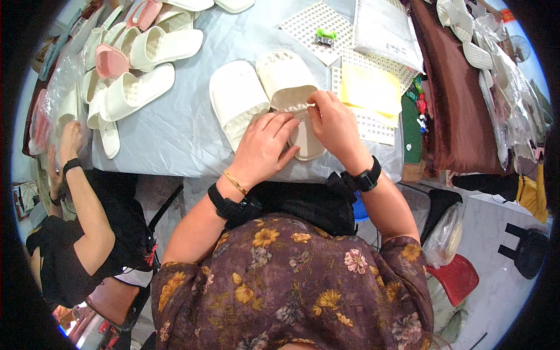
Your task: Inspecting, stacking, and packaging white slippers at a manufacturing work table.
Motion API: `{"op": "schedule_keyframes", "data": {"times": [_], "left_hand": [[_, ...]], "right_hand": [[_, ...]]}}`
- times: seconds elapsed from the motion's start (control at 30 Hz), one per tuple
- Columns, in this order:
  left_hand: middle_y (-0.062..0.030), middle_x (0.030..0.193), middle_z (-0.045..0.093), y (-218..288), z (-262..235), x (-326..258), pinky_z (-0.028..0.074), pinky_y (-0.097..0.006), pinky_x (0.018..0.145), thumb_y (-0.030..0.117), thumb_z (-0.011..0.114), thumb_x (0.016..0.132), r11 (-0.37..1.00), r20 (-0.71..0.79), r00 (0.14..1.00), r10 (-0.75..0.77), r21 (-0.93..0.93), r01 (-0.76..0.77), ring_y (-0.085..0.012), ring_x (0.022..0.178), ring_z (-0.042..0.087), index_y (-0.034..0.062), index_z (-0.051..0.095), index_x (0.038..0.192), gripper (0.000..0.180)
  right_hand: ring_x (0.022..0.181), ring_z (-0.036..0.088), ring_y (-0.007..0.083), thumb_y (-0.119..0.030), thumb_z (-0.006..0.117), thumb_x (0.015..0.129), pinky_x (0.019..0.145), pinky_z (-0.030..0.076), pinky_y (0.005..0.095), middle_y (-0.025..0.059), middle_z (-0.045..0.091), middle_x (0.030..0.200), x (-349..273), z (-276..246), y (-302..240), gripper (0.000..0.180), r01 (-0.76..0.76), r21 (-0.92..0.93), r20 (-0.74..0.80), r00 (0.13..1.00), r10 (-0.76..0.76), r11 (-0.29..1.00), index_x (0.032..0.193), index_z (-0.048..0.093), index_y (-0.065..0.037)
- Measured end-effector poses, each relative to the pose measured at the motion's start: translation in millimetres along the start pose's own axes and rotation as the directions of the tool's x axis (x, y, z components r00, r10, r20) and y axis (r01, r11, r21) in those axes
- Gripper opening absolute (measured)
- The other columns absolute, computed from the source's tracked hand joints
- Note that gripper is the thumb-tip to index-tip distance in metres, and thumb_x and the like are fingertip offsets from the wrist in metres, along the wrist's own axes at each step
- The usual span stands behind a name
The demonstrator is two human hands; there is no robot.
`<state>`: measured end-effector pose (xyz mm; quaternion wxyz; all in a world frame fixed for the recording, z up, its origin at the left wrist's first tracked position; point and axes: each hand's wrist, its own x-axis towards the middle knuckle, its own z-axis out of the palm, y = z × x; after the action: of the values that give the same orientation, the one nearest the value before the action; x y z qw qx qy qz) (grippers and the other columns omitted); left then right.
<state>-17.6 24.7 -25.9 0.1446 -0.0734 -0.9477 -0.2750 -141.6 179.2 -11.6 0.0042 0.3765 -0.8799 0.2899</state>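
A pair of white slippers lies before me on the covered table: the left slipper point(238, 93) and the right slipper point(286, 73), open heels toward me. My left hand point(263, 146) lies over the heel ends, fingers stretched and thumb apart, touching the right slipper's footbed point(307, 143). At that slipper's strap edge, my right hand point(335, 123) has thumb and forefinger pinched together over the footbed. Whatever sits between those fingertips is too small to make out. Small dark marks show on the footbed between my hands.
Right of the slippers lie label sheets point(376, 129), yellow paper point(370, 93), a small green-and-black item point(325, 38) and a plastic-wrapped packet point(388, 35). White and pink slippers point(137, 90) are heaped at left. There, a co-worker's hand point(71, 140) reaches toward a slipper.
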Motion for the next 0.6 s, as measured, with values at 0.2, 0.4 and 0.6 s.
{"op": "schedule_keyframes", "data": {"times": [0.2,0.4,0.6], "left_hand": [[-0.0149,0.126,0.056,7,-4,5,0.044,-0.044,0.101,0.019,0.073,0.079,0.999,0.035,0.999,0.006,0.045,-0.008,-0.0347,0.117,0.053,0.0048,0.058,0.127,0.052],[-0.0156,0.128,0.055,11,-7,3,0.048,-0.043,0.097,0.018,0.074,0.079,0.995,0.015,0.999,0.04,0.092,-0.041,-0.0354,0.113,0.055,0.006,0.059,0.127,0.051],[-0.0164,0.129,0.056,16,-5,12,0.049,-0.043,0.095,0.019,0.075,0.079,0.986,0.031,0.999,0.029,0.163,-0.034,-0.0351,0.112,0.056,0.0076,0.062,0.124,0.048]], "right_hand": [[0.082,0.063,0.0374,-0.011,0.061,0.09,0.07,0.052,0.0449,0.0146,0.062,0.092,-26,-9,5,0.01,-0.089,0.172,-0.045,0.994,0.098,0.981,0.098,0.059,-0.006],[0.074,0.063,0.035,-0.011,0.063,0.089,0.064,0.052,0.0433,0.0119,0.06,0.088,-47,2,11,0.005,-0.059,0.221,-0.098,0.992,0.082,0.974,0.092,0.061,-0.008],[0.072,0.063,0.0329,-0.011,0.065,0.087,0.061,0.051,0.0417,0.0105,0.059,0.085,-47,6,11,0.006,-0.044,0.191,-0.161,0.984,0.076,0.981,0.092,0.061,-0.009]]}}
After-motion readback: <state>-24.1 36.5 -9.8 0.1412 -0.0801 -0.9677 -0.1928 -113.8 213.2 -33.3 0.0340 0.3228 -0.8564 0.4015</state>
